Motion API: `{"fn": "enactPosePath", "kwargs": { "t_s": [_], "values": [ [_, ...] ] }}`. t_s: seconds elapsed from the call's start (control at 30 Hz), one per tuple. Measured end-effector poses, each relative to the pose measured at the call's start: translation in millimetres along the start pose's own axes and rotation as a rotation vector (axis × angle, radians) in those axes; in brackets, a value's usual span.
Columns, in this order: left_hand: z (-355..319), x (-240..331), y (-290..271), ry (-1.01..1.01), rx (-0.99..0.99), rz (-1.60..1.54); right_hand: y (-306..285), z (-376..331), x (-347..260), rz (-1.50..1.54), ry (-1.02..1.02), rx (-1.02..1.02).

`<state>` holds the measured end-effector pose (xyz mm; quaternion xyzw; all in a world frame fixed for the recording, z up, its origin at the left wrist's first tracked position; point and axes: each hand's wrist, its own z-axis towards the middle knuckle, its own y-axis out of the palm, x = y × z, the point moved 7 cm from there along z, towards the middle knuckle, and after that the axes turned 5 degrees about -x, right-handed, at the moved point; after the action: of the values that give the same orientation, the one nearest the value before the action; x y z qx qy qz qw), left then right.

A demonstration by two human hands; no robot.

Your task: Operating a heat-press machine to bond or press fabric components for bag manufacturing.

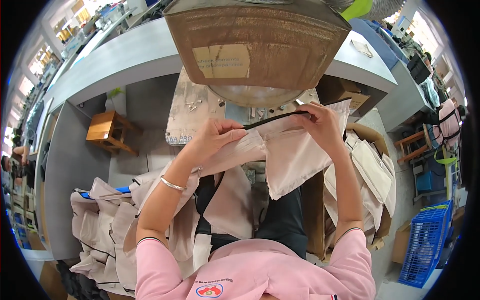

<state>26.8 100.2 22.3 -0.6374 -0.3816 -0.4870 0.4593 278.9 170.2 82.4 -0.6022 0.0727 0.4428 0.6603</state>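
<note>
Between my two hands a pale pinkish fabric piece (292, 157) is stretched by its black-bound upper edge. My left hand (216, 136) pinches that edge near the middle. My right hand (322, 125) grips the same edge farther right, its fingertips curled over the black binding. A pointed flap of the cloth hangs down above my lap, and more of it trails left under my left forearm. Just beyond my hands is a worn work plate (182, 112) strewn with small scraps. A large brown cardboard-like cover (260, 50) hangs over it, above a round pale rim (260, 96).
At my left lies a heap of similar black-edged fabric pieces (107, 230). An open carton (382, 142) with more pale pieces stands at my right, with a blue plastic crate (425, 245) farther out. A wooden stool (102, 130) is under the light grey bench (120, 60).
</note>
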Motion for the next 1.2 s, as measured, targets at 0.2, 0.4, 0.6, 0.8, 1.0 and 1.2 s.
{"fn": "enactPosePath", "kwargs": {
  "t_s": [0.2,0.4,0.6,0.8,1.0,1.2],
  "values": [
    [28.6,8.4,-20.9,-0.06,-0.012,0.109,3.1,23.6,1.8,0.041,-0.032,-0.01],
    [42.6,24.7,-22.2,0.02,-0.056,-0.078,9.9,38.5,23.4,0.028,0.062,-0.034],
    [49.8,22.8,-30.6,-0.035,-0.05,-0.11,11.7,40.6,32.4,0.06,0.043,-0.016],
    [52.1,28.6,-40.7,0.082,0.0,-0.033,12.5,45.0,35.1,0.19,0.069,-0.014],
    [52.9,37.8,-39.3,0.134,-0.035,-0.011,7.6,48.5,35.5,0.166,0.073,-0.014],
    [42.3,27.2,-55.7,0.064,0.027,0.008,-45.9,38.6,58.7,-0.023,0.16,0.14]
  ]
}}
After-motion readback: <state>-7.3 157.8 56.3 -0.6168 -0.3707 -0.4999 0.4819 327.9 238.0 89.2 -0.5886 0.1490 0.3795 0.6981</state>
